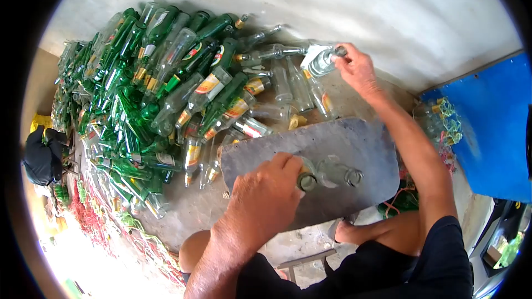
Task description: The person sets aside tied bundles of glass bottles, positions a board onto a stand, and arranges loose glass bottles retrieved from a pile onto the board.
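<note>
My left hand (266,191) is over the near part of the grey board (260,152), its fingers wrapped round a glass bottle with a yellowish neck (306,179). Right beside it on the board stands a clear bottle (339,174), untouched by my right hand. My right hand (354,67) is out beyond the board's far edge, closed on the neck of another clear bottle (321,62). A white label or paper shows beside that bottle. The palm side of my left hand is hidden.
A large heap of green and clear bottles (166,66) lies at the left and behind the board. A blue panel (487,127) leans at the right, near netting (448,122). Red and green netting (100,216) lies at lower left. A pale wall rises behind.
</note>
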Demonstrator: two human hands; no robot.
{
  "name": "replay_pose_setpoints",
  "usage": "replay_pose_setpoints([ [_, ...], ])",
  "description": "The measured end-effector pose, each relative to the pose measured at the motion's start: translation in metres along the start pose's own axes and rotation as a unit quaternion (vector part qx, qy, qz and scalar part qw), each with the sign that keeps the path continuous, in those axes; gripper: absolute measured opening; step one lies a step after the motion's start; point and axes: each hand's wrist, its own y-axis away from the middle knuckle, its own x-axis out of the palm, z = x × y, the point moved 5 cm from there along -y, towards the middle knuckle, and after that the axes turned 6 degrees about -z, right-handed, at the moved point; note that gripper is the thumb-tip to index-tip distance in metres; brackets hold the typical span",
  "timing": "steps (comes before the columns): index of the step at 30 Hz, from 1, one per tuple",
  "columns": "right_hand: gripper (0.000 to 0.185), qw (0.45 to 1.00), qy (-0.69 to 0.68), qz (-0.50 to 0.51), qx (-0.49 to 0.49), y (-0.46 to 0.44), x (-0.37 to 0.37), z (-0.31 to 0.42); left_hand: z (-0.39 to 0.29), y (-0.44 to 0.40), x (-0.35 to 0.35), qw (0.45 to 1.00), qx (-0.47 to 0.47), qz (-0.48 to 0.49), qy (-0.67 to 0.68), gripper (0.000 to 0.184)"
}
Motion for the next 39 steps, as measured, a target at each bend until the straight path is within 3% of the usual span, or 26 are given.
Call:
replay_pose_setpoints([
  [2,0.028,0.997,-0.029,0.040,0.057,0.003,-0.041,0.019,0.003,0.003,0.003,0.999,0.028,-0.037,-0.003,0.044],
  [5,0.020,0.993,-0.099,0.041,0.050,0.017,-0.107,0.069,0.005,0.004,0.004,0.997,0.045,-0.053,-0.016,0.038],
  [8,0.020,0.989,-0.047,0.031,0.134,0.042,-0.161,0.115,0.007,0.004,0.005,0.997,0.043,-0.062,-0.023,0.039],
  [13,0.018,0.989,-0.014,0.063,0.136,0.091,-0.203,0.147,0.011,0.005,0.013,0.996,0.044,-0.077,-0.028,0.044],
  [23,0.017,0.979,-0.106,0.077,0.157,0.148,-0.198,0.163,0.007,0.004,0.015,0.997,0.040,-0.070,-0.009,0.044],
  [39,0.023,0.991,-0.054,0.122,0.025,0.152,-0.167,0.172,0.007,0.003,0.014,0.997,0.036,-0.065,0.003,0.034],
])
